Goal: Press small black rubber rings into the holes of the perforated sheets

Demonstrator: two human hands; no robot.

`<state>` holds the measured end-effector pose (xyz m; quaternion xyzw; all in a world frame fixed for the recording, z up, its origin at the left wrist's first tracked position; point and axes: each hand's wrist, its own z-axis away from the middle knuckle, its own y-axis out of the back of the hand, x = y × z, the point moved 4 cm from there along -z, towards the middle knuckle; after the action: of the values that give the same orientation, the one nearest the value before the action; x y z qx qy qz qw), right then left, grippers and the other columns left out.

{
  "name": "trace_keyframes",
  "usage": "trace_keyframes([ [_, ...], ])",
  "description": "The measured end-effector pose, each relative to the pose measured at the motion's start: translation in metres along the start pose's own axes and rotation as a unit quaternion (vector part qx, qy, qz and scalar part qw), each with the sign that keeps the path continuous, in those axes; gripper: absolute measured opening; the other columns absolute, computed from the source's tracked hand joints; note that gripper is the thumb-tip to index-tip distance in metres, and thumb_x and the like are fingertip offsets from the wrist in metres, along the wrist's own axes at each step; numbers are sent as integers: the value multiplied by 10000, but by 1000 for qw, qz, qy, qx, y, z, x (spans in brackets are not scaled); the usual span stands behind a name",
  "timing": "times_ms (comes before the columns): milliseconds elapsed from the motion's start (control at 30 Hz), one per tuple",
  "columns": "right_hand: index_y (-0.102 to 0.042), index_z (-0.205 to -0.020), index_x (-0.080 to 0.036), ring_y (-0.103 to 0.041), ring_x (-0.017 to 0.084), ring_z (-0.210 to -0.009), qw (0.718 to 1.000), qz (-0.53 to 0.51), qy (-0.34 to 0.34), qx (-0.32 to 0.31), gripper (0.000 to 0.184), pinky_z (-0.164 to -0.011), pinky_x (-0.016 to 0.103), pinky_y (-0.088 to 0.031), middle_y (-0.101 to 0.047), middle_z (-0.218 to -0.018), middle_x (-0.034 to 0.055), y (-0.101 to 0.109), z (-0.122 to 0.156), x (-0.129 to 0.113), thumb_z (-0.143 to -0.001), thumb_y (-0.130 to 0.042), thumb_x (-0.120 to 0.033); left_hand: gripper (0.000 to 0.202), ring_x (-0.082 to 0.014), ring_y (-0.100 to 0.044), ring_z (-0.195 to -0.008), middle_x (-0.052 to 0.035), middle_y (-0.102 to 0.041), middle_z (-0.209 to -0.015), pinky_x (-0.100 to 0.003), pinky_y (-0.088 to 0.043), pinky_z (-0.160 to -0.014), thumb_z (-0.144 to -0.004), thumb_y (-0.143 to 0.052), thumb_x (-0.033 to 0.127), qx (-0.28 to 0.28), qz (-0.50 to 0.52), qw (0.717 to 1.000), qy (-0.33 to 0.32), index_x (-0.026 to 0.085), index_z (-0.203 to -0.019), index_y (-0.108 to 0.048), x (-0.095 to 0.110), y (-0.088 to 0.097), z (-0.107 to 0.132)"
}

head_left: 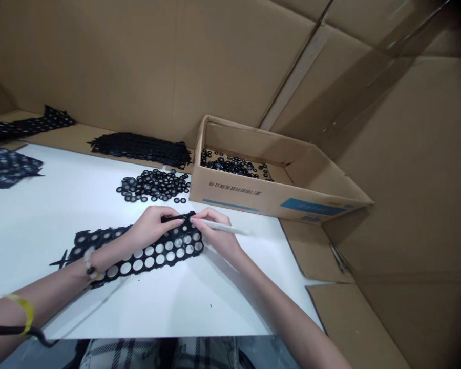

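A black rubber sheet (157, 252) full of round holes lies flat on the white table (169, 302) in front of me. My left hand (151, 225) rests on its upper edge with the fingers pressing down on the sheet near its right end. My right hand (215, 237) pinches a thin white stick (230, 228) like a pen, with its tip at the sheet's top right corner, close to my left fingertips. Some holes near that corner still hold rings; most others show the white table through them.
A loose pile of black rings (155, 185) lies beyond the sheet. A shallow cardboard box (253, 197) at the right holds more rings (234, 165). Stacked black sheets (142, 148) lie at the back, more sheets (7, 166) at far left. Cardboard walls surround the table.
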<state>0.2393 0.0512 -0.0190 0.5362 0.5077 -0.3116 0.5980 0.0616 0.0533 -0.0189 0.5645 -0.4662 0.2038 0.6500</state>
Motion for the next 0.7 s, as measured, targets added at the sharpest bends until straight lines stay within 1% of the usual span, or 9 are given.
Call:
trace_keyframes([
  [67, -640, -772, -179, -616, 152, -691, 1000, -12, -17, -12, 155, -619, 239, -460, -683, -767, 19, 2, -1, 3, -767, -625, -334, 302, -192, -604, -773, -13, -691, -795, -259, -427, -702, -849, -522, 430, -12, -4, 1000, 10, 173, -782, -665, 0, 2, -1],
  [100, -635, -762, -177, -605, 145, -666, 999, -13, -23, -19, 151, -599, 234, -452, -676, -747, 15, 2, -2, 3, -761, -627, -328, 305, -190, -598, -759, -8, -682, -779, -254, -420, -679, -840, -527, 440, -27, -7, 999, 17, 171, -776, -656, 0, 3, -2],
  [200, -625, -739, -177, -581, 129, -615, 999, -17, -30, -30, 134, -561, 221, -426, -667, -716, 7, 0, 0, 2, -755, -629, -310, 307, -184, -577, -703, 10, -649, -732, -235, -390, -601, -761, -608, 473, -92, -20, 995, 41, 167, -772, -631, 0, 1, -1],
  [267, -624, -736, -175, -578, 126, -611, 999, -26, -31, -35, 134, -557, 218, -420, -669, -720, 8, -2, 1, 0, -760, -625, -307, 307, -168, -552, -649, 28, -613, -680, -223, -360, -557, -707, -661, 467, -114, -23, 991, 64, 167, -737, -605, -2, -1, -1],
  [333, -625, -740, -174, -574, 125, -617, 998, -28, -30, -45, 136, -557, 217, -419, -667, -722, 9, -3, 2, -3, -760, -625, -309, 319, -144, -506, -576, 44, -552, -595, -215, -324, -515, -698, -669, 463, -120, -18, 989, 90, 167, -652, -558, -6, -2, 0],
  [400, -625, -741, -173, -564, 124, -611, 998, -20, -30, -58, 134, -546, 213, -412, -657, -705, 5, -2, 3, -6, -760, -624, -306, 356, -128, -460, -527, 50, -497, -535, -214, -298, -488, -711, -655, 471, -128, -8, 987, 101, 168, -589, -516, -9, -4, 1],
  [467, -621, -727, -172, -546, 117, -588, 997, -3, -32, -67, 121, -524, 204, -397, -636, -666, -4, 0, 3, -8, -761, -618, -288, 374, -122, -439, -514, 50, -480, -520, -214, -295, -484, -725, -642, 476, -133, 1, 987, 89, 167, -565, -505, -9, -5, 2],
  [567, -620, -707, -170, -537, 106, -562, 997, 27, -32, -70, 99, -512, 192, -385, -618, -628, -15, 3, 3, -10, -762, -609, -251, 362, -120, -434, -522, 49, -493, -532, -215, -304, -499, -746, -624, 468, -120, 3, 990, 68, 164, -575, -525, -9, -5, 2],
  [700, -637, -722, -172, -561, 111, -579, 996, 47, -13, -71, 97, -531, 195, -400, -640, -646, -8, 4, 4, -9, -771, -600, -247, 358, -126, -441, -546, 41, -508, -553, -218, -312, -515, -774, -594, 463, -116, -11, 992, 53, 160, -592, -536, -9, -6, 3],
])
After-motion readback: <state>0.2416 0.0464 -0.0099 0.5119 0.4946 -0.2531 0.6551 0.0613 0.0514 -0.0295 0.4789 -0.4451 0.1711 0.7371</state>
